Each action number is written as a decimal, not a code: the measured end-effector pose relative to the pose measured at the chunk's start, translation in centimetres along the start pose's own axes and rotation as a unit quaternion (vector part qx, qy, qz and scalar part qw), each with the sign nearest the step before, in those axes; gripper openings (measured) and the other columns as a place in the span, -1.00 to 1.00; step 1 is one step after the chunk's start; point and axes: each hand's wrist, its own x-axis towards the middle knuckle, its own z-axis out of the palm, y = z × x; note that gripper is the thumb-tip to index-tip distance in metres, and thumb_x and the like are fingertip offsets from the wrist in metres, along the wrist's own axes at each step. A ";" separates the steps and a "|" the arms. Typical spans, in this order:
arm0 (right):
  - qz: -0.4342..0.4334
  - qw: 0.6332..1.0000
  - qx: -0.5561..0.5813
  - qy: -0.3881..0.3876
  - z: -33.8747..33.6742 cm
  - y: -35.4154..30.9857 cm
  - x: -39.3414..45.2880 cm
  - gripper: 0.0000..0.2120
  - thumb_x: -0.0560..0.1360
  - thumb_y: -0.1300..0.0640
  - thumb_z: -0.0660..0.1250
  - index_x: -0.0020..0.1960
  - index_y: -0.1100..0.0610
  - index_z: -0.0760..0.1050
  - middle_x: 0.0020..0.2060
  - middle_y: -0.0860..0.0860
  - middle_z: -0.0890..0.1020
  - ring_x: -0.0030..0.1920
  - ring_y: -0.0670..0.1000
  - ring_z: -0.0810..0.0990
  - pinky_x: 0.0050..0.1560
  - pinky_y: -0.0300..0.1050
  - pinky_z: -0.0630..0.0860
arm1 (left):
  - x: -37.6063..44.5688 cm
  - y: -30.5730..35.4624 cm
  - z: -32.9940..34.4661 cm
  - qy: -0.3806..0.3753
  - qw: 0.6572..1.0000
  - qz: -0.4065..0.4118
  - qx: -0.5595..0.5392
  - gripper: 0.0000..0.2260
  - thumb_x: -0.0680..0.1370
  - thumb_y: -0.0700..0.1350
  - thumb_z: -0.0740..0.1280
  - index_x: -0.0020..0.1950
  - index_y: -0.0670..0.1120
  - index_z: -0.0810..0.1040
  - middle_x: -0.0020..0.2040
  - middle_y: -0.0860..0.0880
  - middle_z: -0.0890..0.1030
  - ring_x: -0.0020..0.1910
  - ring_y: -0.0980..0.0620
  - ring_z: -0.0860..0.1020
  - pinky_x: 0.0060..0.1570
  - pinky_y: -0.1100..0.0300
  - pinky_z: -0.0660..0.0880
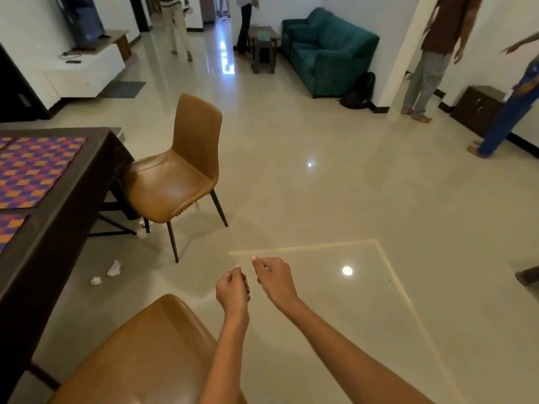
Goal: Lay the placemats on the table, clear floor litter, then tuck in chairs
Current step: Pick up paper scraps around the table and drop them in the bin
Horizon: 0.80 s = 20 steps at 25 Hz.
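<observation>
Two placemats (pixel 35 170), two chairs (pixel 175 173), no writing

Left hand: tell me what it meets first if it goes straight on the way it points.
The left hand points ahead over bare floor. The way looks free; the far chair stands left of that line, though depth is hard to judge.
</observation>
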 end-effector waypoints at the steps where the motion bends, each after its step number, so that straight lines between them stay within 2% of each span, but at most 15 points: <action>1: 0.005 1.000 0.010 0.006 -1.4 -0.2 2.6 -0.54 0.59 -0.01 0.18 -0.43 0.15 0.27 -0.50 0.10 0.37 -0.46 0.00 0.29 -0.36 -0.13 0.24 | 0.9 1.2 2.2 0.008 1.000 0.002 -0.007 -0.71 0.59 -0.16 0.21 -0.33 -0.15 0.38 -0.43 -0.07 0.38 -0.48 0.04 0.31 -0.49 0.21 0.24; 6: 0.010 0.997 0.079 0.006 -5.6 -0.6 14.9 -0.55 0.59 0.01 0.19 -0.45 0.12 0.27 -0.50 0.05 0.38 -0.44 0.00 0.33 -0.35 -0.13 0.28 | 7.2 6.6 11.5 0.034 0.998 0.007 -0.055 -0.72 0.59 -0.14 0.21 -0.34 -0.12 0.38 -0.43 -0.03 0.40 -0.48 0.06 0.32 -0.51 0.25 0.24; 13: -0.011 0.996 0.073 -0.059 -9.5 -3.4 37.5 -0.56 0.58 0.01 0.20 -0.44 0.12 0.27 -0.48 0.08 0.37 -0.44 -0.01 0.32 -0.33 -0.11 0.29 | 21.0 15.1 24.6 0.078 0.996 0.003 -0.041 -0.75 0.60 -0.10 0.22 -0.27 -0.14 0.42 -0.42 -0.04 0.41 -0.48 0.07 0.33 -0.52 0.27 0.24; 16: -0.028 0.992 0.084 -0.090 -9.2 -6.0 47.3 -0.57 0.59 0.02 0.20 -0.41 0.15 0.32 -0.46 0.10 0.39 -0.43 0.00 0.34 -0.34 -0.12 0.30 | 27.9 19.0 28.8 0.113 0.992 0.018 -0.046 -0.76 0.60 -0.10 0.21 -0.24 -0.15 0.42 -0.42 -0.04 0.40 -0.47 0.07 0.32 -0.54 0.30 0.23; 20: -0.057 0.984 0.060 -0.156 -6.2 -8.4 58.3 -0.57 0.58 0.01 0.21 -0.42 0.18 0.38 -0.52 0.03 0.42 -0.47 -0.06 0.37 -0.35 -0.16 0.35 | 38.0 23.8 32.0 0.151 0.987 0.029 -0.056 -0.75 0.60 -0.10 0.22 -0.26 -0.15 0.40 -0.42 -0.04 0.37 -0.48 0.07 0.30 -0.55 0.30 0.21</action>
